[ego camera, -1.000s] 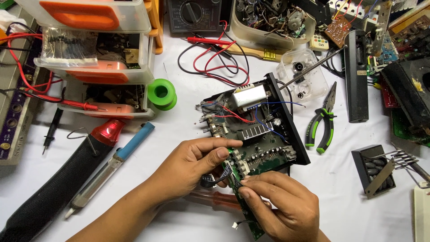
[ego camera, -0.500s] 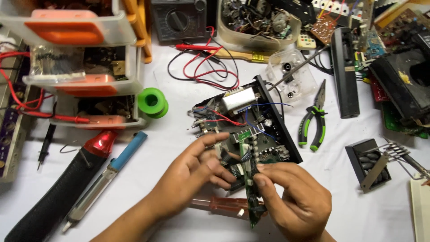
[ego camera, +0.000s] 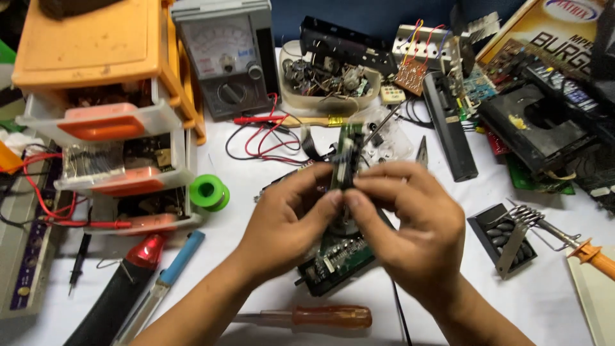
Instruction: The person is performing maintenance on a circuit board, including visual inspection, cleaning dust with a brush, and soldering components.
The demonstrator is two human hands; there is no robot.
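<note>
Both my hands hold a small green circuit board upright, edge-on to the camera, above the white bench. My left hand pinches its lower left side. My right hand grips it from the right with thumb and fingers. Under my hands lies an opened black electronic unit with a green board inside; most of it is hidden by my hands.
A screwdriver with an amber handle lies near the front edge. A green solder spool, an orange drawer cabinet, an analogue multimeter with red leads, a soldering iron stand, a desoldering pump and scattered boards surround the work.
The small board has been lifted out of the black unit and raised upright between both hands. The camera has moved closer and tilted towards the back of the bench.
</note>
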